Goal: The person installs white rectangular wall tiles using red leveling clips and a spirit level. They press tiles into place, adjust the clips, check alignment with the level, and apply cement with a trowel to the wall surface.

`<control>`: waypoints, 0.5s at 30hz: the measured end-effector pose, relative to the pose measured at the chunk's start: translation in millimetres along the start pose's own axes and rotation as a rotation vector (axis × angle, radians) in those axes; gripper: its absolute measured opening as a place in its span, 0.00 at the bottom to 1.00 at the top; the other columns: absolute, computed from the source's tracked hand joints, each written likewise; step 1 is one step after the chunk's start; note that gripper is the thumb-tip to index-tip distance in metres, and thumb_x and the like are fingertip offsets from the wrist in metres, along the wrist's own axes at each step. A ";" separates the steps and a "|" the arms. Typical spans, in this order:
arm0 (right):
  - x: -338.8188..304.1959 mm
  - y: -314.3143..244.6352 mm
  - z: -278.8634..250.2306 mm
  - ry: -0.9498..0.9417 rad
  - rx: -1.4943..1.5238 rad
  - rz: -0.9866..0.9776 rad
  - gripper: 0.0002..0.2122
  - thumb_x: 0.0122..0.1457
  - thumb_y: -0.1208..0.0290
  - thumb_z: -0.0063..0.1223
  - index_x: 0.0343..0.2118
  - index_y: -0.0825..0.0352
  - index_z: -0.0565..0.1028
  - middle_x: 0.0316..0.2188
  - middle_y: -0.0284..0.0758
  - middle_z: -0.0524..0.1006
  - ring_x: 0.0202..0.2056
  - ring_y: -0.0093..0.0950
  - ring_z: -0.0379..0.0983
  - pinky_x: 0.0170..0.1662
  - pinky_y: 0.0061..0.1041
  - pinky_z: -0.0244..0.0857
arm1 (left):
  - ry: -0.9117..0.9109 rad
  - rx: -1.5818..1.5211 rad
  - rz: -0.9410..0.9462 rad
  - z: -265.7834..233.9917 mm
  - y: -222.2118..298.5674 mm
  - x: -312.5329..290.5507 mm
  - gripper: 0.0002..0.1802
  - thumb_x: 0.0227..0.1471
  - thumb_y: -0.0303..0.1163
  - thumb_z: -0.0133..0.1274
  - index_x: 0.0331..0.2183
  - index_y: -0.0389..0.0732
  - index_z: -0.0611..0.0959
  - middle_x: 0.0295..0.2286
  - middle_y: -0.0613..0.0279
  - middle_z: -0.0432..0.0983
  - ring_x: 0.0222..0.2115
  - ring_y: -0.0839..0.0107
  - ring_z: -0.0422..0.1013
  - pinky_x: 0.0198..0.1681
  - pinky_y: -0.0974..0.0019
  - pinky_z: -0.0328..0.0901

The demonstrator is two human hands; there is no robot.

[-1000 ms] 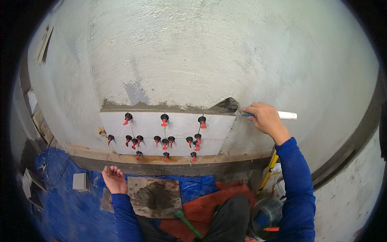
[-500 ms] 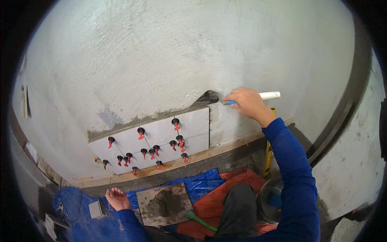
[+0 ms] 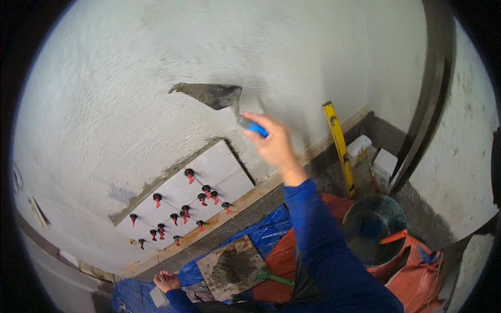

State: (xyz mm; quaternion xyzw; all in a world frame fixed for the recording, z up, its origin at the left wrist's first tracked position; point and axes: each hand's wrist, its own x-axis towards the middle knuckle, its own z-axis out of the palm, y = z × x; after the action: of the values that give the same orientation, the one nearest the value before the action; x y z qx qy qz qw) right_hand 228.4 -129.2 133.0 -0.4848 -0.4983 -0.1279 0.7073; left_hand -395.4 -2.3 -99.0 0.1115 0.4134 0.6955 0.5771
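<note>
My right hand [image 3: 274, 143] is closed around the blue handle of a pointed trowel [image 3: 209, 95], raised in front of the pale wall. Grey mortar lies on the blade and hangs at its tip. Lower on the wall are light tiles [image 3: 219, 161] in two rows, with black and red tile levelling clips [image 3: 189, 173] along their joints. A strip of mortar [image 3: 156, 183] runs along their upper edge. My left hand [image 3: 167, 281] is low at the left with loosely curled fingers, and I see nothing in it. Close beside it lies a small pale block [image 3: 158, 297].
A yellow spirit level [image 3: 340, 148] leans at the right. The dark bucket [image 3: 350, 224] holds an orange-handled tool [image 3: 394, 237]. Red sheeting [image 3: 417, 276] and a blue tarp [image 3: 274, 221] cover the floor. On a mortar-stained board [image 3: 209, 263] rests a green-handled tool [image 3: 279, 279].
The trowel has come away from the tiles' top right corner, up and to the left, and its mortar-laden blade now shows. My view has turned and tilted, bringing the bucket into sight.
</note>
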 end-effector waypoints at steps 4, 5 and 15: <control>-58.5 33.7 10.5 0.172 0.134 0.253 0.18 0.58 0.71 0.67 0.52 0.60 0.82 0.42 0.39 0.83 0.41 0.38 0.81 0.44 0.34 0.74 | 0.095 0.107 0.057 -29.9 10.4 -0.5 0.24 0.58 0.60 0.52 0.29 0.48 0.78 0.21 0.68 0.74 0.20 0.72 0.69 0.23 0.69 0.64; -62.0 42.9 10.0 0.167 0.139 0.243 0.18 0.58 0.71 0.67 0.52 0.60 0.82 0.42 0.39 0.83 0.40 0.38 0.81 0.44 0.34 0.74 | 0.082 0.125 0.040 -40.3 14.4 -3.2 0.26 0.58 0.62 0.51 0.31 0.47 0.78 0.21 0.69 0.74 0.20 0.71 0.69 0.22 0.68 0.63; -63.1 52.2 -14.5 0.068 0.168 0.329 0.17 0.55 0.74 0.68 0.50 0.64 0.83 0.39 0.39 0.84 0.34 0.32 0.80 0.40 0.29 0.74 | 0.230 0.368 -0.007 -36.5 22.4 -38.1 0.29 0.59 0.60 0.49 0.16 0.51 0.68 0.13 0.70 0.63 0.11 0.70 0.60 0.16 0.65 0.58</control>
State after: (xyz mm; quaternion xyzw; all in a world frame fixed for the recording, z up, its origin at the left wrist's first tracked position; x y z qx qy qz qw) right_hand 241.8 -134.1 51.0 -0.4944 -0.3973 0.0153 0.7730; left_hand -422.6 -52.5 -94.1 0.1333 0.5968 0.6147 0.4982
